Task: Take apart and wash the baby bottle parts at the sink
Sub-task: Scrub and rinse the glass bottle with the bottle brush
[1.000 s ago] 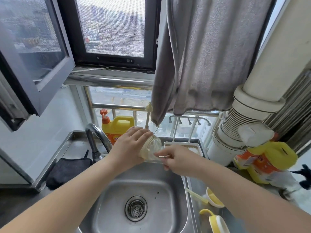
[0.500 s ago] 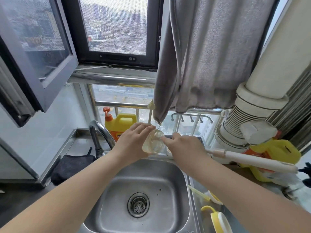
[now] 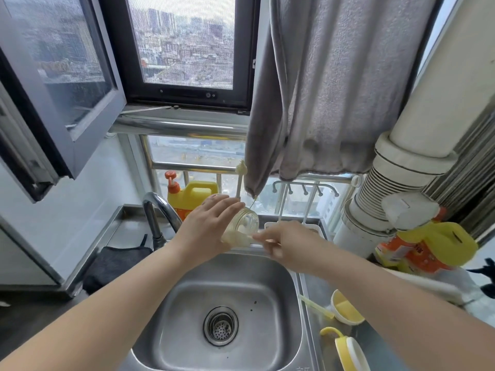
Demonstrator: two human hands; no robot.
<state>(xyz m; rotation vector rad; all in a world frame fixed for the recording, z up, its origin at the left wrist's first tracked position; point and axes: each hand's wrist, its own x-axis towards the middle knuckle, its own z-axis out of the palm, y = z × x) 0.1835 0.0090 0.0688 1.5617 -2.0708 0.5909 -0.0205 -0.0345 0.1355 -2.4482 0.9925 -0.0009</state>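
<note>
Over the sink (image 3: 288, 295), left hand (image 3: 207, 227) gripped the clear bottle (image 3: 245, 226) w/ curled fingers; right hand (image 3: 288, 243) pinched a blurred brush handle (image 3: 269, 241).

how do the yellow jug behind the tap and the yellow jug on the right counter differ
The jug behind the tap stands upright on the sill, while the jug on the right counter leans tilted. The first carries an orange pump top; on the second no pump shows, only a handle hole facing the camera. The first is partly hidden by the left hand; the second is in full view. Both are yellow with orange labels.
</note>
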